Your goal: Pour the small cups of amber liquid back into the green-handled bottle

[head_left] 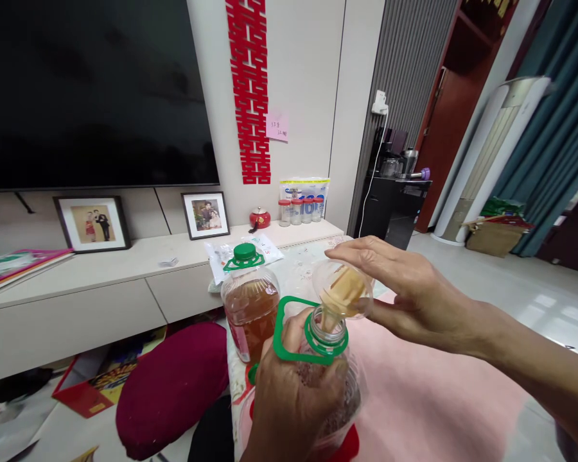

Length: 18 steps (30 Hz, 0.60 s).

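My left hand [298, 391] grips a large clear plastic bottle [349, 385] just below its uncapped neck, with the green carry handle [282, 330] around the fingers. Dark, bubbly contents show through the wall. My right hand [395, 292] holds a small clear plastic cup [320, 276] between thumb and fingers, tilted over the bottle mouth [334, 330]. Yellowish-tan stuff [347, 292] lies in the cup and reaches down into the neck. Whether it is powder or liquid I cannot tell. Behind and left stands a capped bottle [253, 305] of amber liquid.
A pink cloth [438, 385] covers the table to the right. Something red [349, 446] shows under the open bottle. A maroon stool [173, 391] stands at left. Along the low cabinet [173, 276] sit framed photos, a red pot [260, 218] and several red-lidded jars [296, 213].
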{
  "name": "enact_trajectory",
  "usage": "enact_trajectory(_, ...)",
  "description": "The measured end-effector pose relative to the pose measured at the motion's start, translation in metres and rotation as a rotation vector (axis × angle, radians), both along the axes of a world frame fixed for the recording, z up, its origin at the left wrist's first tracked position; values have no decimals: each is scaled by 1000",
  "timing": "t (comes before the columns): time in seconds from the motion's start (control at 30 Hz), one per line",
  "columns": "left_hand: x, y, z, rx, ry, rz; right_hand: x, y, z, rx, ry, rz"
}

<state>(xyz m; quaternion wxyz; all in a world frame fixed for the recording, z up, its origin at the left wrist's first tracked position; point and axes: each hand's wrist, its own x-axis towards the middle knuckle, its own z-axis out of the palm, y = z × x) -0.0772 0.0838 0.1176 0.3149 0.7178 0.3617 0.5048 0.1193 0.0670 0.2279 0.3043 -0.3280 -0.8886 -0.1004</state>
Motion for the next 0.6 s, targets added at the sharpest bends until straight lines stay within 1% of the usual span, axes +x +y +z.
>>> enact_trajectory(0.1, 1, -1, 3, 27, -46, -22, -1, -2, 2, -1, -29, -3)
enact_trajectory(0.27, 1, 0, 7, 97, -56, -12, -4, -5, 6, 17, -88, 3)
enact_trajectory(0.43, 1, -1, 14, 130, -57, 19, -10, -6, 11, 68, -164, -35)
enact_trajectory(0.6, 0, -2, 17, 110, -92, -37, -17, -9, 14, 140, -255, -73)
